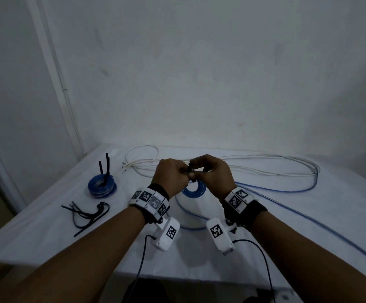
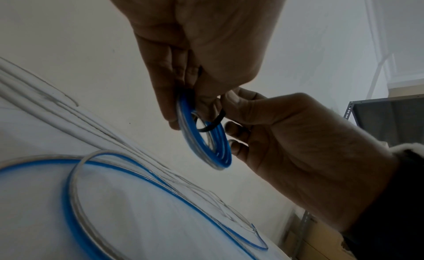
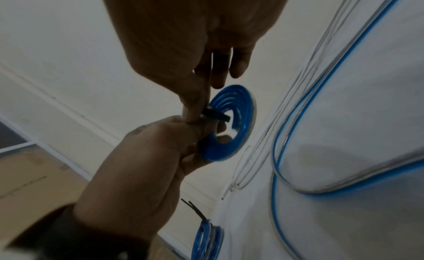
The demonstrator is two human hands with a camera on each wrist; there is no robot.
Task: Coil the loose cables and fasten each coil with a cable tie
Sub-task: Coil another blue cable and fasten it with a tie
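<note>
I hold a small blue coil (image 1: 194,189) above the table, between both hands. My left hand (image 1: 172,172) grips the coil (image 3: 231,137), with fingers curled through its centre. A black cable tie (image 2: 212,125) loops round the coil's strands. My right hand (image 1: 212,171) pinches the tie (image 3: 215,116) between thumb and forefinger at the coil's top. The coil's free end runs down to the loose blue cable (image 1: 286,190) on the white cloth. In the head view the hands hide most of the tie.
A tied blue coil (image 1: 102,187) with upright black tie tails lies at the left. Spare black ties (image 1: 86,213) lie nearer the front left. Loose white cable (image 1: 254,168) sprawls along the back by the wall. The table (image 1: 46,241) edge runs along the front.
</note>
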